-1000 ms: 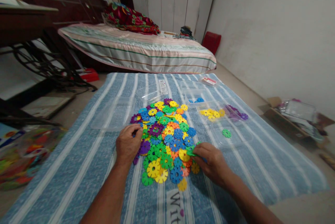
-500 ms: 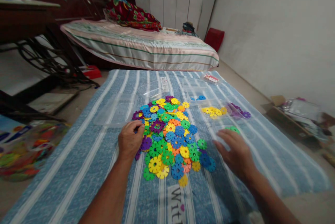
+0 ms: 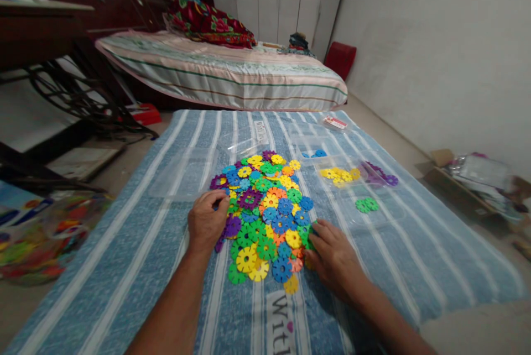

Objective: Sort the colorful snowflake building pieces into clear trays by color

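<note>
A heap of flat, notched, flower-shaped plastic discs (image 3: 265, 233) in yellow, green, blue, orange and purple lies mid-table. At its left edge rests my left hand (image 3: 207, 219), fingers curled inward. A small dark bluish patch shows inside the curl, too small to name. My right hand (image 3: 334, 255) reaches to the heap's right edge, thumb and fingers apart around a green disc (image 3: 306, 235) and partly covering it. Clear plastic trays hold sorted discs: green discs (image 3: 367, 205), yellow discs (image 3: 340, 176), purple discs (image 3: 379, 174) and blue discs (image 3: 318, 153).
A clear plastic tray or lid (image 3: 182, 175) lies left of the heap on the blue striped cloth (image 3: 124, 266). A small labelled packet (image 3: 335, 123) sits at the far edge. Beyond stands a bed (image 3: 232, 76). A bag of colourful pieces (image 3: 50, 239) and a carton (image 3: 464, 189) flank the table.
My right hand has moved left, from beside the green discs in the tray to the right edge of the heap. My left hand has stayed in place.
</note>
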`<control>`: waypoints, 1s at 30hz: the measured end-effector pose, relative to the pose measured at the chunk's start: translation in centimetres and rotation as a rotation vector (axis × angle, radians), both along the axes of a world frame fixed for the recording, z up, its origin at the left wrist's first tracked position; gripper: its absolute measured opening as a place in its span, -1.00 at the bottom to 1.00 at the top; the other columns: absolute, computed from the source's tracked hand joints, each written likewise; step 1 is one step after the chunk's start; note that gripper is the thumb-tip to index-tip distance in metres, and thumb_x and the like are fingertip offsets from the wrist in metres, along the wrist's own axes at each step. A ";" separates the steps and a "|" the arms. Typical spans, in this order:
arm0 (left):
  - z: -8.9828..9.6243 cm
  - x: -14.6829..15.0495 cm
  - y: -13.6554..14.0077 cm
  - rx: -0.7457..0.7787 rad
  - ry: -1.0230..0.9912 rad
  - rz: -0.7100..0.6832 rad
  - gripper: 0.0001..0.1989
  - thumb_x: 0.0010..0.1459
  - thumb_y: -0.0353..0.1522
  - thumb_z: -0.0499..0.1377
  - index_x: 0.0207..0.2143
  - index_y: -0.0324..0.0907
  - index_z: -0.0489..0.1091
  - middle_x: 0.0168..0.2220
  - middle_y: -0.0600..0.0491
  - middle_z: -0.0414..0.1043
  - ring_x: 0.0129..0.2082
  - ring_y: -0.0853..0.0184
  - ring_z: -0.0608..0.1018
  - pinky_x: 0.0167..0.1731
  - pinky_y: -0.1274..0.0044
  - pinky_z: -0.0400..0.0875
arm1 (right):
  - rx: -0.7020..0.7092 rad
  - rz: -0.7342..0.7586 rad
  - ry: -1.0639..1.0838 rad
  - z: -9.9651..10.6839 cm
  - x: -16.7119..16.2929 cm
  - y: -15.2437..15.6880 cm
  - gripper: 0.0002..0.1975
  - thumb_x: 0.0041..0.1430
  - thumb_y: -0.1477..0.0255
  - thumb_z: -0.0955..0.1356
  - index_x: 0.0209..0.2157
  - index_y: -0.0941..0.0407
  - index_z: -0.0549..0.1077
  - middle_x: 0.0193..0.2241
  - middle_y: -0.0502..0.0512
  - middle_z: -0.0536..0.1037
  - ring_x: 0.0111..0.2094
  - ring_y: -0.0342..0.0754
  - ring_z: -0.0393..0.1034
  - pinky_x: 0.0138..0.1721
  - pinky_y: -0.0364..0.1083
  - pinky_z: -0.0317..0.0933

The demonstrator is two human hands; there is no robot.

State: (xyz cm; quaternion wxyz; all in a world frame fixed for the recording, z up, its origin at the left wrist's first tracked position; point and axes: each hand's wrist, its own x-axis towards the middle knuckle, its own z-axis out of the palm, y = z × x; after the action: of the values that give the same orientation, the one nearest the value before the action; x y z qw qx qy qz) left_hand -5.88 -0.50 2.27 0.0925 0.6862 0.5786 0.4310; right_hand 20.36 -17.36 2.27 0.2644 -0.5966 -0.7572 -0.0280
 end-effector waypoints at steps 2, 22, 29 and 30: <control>0.0 0.0 0.0 0.005 0.006 -0.003 -0.79 0.06 -0.26 0.08 -0.44 -0.15 0.46 -0.27 0.00 0.55 -0.20 0.24 0.54 -0.04 0.39 0.39 | 0.062 0.018 0.025 0.0 0.1 0.0 -0.83 0.24 0.48 0.25 -0.23 0.12 0.48 -0.14 0.21 0.52 0.03 0.10 0.33 0.02 0.14 0.32; 0.0 0.2 0.0 0.004 0.008 0.001 -0.78 0.06 -0.25 0.07 -0.44 -0.15 0.45 -0.28 0.00 0.55 -0.19 0.24 0.54 -0.05 0.40 0.39 | -0.083 -0.045 -0.021 2.6 3.6 -2.2 -0.80 0.17 0.40 0.34 -0.14 0.09 0.44 -0.20 0.18 0.53 -0.18 0.07 0.43 -0.16 0.04 0.38; 0.1 0.2 0.0 -0.014 0.002 0.003 -0.81 0.06 -0.26 0.08 -0.45 -0.14 0.44 -0.27 0.01 0.54 -0.19 0.24 0.54 -0.03 0.41 0.38 | -0.165 -0.123 -0.042 -0.5 2.5 -3.3 -0.68 0.12 0.45 0.35 -0.05 0.10 0.40 -0.02 0.27 0.44 0.02 0.20 0.33 -0.02 0.20 0.31; 0.1 0.2 -0.1 -0.015 -0.001 0.002 -0.81 0.06 -0.26 0.08 -0.44 -0.14 0.44 -0.27 0.01 0.54 -0.19 0.25 0.54 -0.03 0.41 0.38 | -0.165 -0.119 -0.041 -0.6 2.6 -3.2 -0.70 0.13 0.47 0.33 -0.06 0.10 0.41 -0.03 0.26 0.45 0.01 0.19 0.34 -0.02 0.18 0.32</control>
State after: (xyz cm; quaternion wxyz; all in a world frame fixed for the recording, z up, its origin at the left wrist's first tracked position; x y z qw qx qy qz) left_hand -5.70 -0.55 2.36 0.0975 0.6849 0.5823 0.4270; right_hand 22.93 -20.60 1.69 0.1967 -0.6594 -0.7256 0.0067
